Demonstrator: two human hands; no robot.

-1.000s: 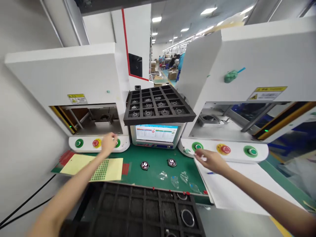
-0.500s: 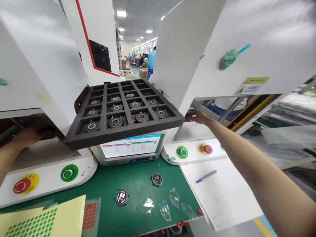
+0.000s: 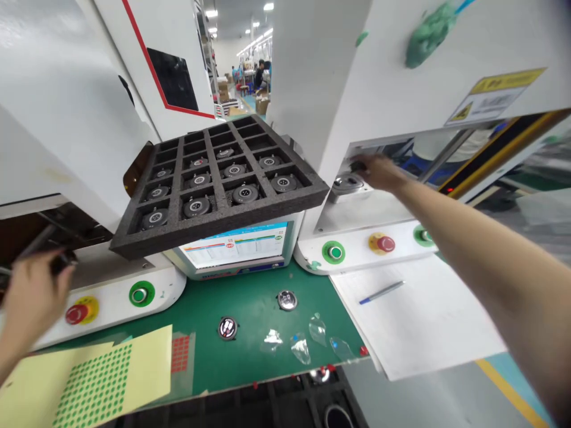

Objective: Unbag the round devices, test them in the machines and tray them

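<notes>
My left hand (image 3: 35,294) is closed, fingertips pinching a small dark watch body (image 3: 66,260), blurred, in front of the left machine's opening. Inside the right machine's opening, my right hand (image 3: 381,172) reaches over a metal fixture with a round, dark watch-like piece (image 3: 347,183) in it. Its fingers are bent around something dark that I cannot make out. Between the machines, a black foam tray (image 3: 214,229) bears several watches face down in its compartments. Two watches lie face up on the green mat, one nearer (image 3: 228,328) and one farther (image 3: 286,300).
A monitor (image 3: 236,249) stands under the tray. Green buttons (image 3: 335,253) and red stop buttons (image 3: 382,243) line the machine fronts. Sticker sheets (image 3: 149,368), clear film pieces (image 3: 300,348), papers (image 3: 414,321) and a pen (image 3: 381,292) lie around. Another foam tray (image 3: 250,410) sits below the edge.
My left hand has come out of the left machine's opening with the dark watch body. My right hand has shifted right and up, showing the piece in the fixture. The camera view has tilted.
</notes>
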